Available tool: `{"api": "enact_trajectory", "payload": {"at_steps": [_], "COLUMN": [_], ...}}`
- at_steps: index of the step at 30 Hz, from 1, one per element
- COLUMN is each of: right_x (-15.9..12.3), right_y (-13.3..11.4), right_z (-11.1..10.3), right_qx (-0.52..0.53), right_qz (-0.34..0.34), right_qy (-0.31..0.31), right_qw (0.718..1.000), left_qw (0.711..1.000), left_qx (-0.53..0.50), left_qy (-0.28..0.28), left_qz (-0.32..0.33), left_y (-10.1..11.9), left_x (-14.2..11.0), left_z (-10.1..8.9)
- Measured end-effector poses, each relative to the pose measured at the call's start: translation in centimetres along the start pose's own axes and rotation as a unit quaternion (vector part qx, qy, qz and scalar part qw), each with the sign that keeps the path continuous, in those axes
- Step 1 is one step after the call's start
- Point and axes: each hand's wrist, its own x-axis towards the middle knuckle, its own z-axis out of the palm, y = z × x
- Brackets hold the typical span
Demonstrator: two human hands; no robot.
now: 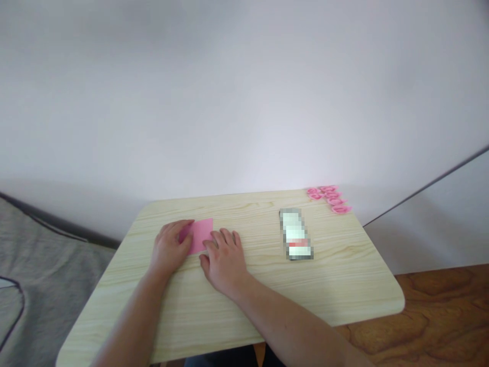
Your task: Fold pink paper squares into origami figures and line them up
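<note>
A small square of pink paper (201,235) lies on the light wood-grain table, left of its middle. My left hand (170,247) is at the paper's left edge, thumb and index finger closed on it; that side looks darker and partly hidden by the fingers. Over the lower right corner rests my right hand (226,260), palm down with its fingers apart and the fingertips touching the paper's edge. Whether the sheet is folded, I cannot tell.
A phone (296,233) with a blurred, lit screen lies right of my hands. Several pink folded paper pieces (331,196) sit at the table's (344,285) back right corner. A white wall (244,102) rises behind. Grey fabric (57,285) is at the left, wooden floor (439,311) at the right.
</note>
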Motion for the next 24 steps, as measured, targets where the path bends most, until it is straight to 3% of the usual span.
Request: {"api": "enact_trajectory", "payload": {"at_steps": [7,24], "right_x": [0.0,-0.1], "right_y": [-0.3,-0.3], "right_z": [-0.2,0.2], "right_qx": [0.003,-0.014], "right_qz": [0.013,0.006], "right_qy": [-0.008,0.006], "right_qw": [1.0,1.0], "left_qw": [0.999,0.999], "left_qx": [0.005,-0.001], "left_qy": [0.005,-0.032], "left_qz": [0.035,-0.015], "left_y": [-0.6,0.3], "left_x": [0.2,0.9], "left_z": [0.3,-0.2]}}
